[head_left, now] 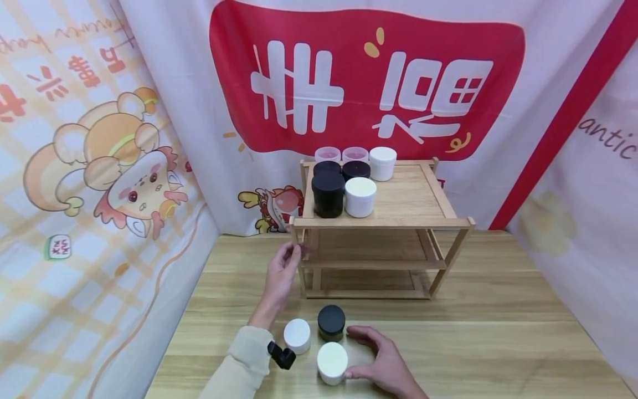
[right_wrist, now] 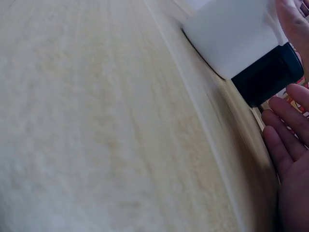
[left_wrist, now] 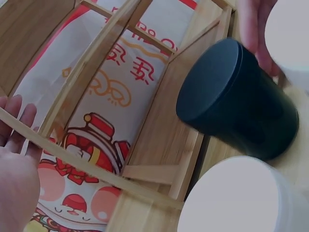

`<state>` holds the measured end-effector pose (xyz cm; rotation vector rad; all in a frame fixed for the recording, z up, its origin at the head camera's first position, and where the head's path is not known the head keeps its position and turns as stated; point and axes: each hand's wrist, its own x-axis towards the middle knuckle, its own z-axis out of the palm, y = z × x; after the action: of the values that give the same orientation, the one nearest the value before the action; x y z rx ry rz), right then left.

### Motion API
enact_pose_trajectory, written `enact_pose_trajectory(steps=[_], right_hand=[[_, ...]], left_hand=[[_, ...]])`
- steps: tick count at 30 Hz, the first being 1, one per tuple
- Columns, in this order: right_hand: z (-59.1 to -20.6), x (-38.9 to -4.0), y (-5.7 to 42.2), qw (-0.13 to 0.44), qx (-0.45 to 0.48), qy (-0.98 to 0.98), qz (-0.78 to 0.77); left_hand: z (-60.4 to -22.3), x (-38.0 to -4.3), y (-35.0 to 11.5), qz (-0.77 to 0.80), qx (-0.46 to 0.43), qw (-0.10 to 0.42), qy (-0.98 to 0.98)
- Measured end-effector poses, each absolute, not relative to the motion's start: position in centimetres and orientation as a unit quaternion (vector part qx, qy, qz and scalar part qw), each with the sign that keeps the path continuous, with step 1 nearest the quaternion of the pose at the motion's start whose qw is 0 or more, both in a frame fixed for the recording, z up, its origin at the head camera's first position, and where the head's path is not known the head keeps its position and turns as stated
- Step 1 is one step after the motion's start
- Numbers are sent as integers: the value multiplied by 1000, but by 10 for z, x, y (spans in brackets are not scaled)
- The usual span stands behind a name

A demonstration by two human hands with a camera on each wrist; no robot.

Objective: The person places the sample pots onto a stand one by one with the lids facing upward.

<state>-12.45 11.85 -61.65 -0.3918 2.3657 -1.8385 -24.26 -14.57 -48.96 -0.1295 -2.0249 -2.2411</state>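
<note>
My left hand (head_left: 283,271) is at the left front leg of a small wooden shelf rack (head_left: 384,223); in the left wrist view its fingers (left_wrist: 28,116) pass behind that leg and hold it. Three lidded jars stand on the table in front of the rack: a black jar (head_left: 331,321), a white jar (head_left: 297,335) by my left sleeve, and a nearer white jar (head_left: 332,363). My right hand (head_left: 386,363) is spread beside them, thumb right at the nearer white jar and fingertips close to the black one. Nothing is gripped in it.
On the rack's top, at its left, stand black jars (head_left: 328,194), white jars (head_left: 360,197) and two pinkish translucent ones (head_left: 327,155). Two lower shelves (head_left: 369,265) lie beneath. Printed cloth (head_left: 169,111) hangs behind and at both sides of the wood-grain table (head_left: 498,310).
</note>
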Motion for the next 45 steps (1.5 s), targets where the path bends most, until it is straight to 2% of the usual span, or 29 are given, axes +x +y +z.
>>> enact_pose_trajectory(steps=[9,18,26,34,45], right_hand=[[-616,-121,106,70,-128,792,-593],[-620,-117,96,25,-172,786,-593],[-620,-117,90,27,-184,781,-596],[-621,-117,89,36,-176,794,-581],[-621,-115,89,50,-159,806,-567]], left_hand=[[-486,-245,-147,-749,-29,66,-659],[-488,-249,-145,-741,-32,64,-667],[-486,-249,-146,-732,-24,68,-678],[-485,-253,-154,-725,-52,44,-685],[-485,-262,-172,-730,-86,-24,-677]])
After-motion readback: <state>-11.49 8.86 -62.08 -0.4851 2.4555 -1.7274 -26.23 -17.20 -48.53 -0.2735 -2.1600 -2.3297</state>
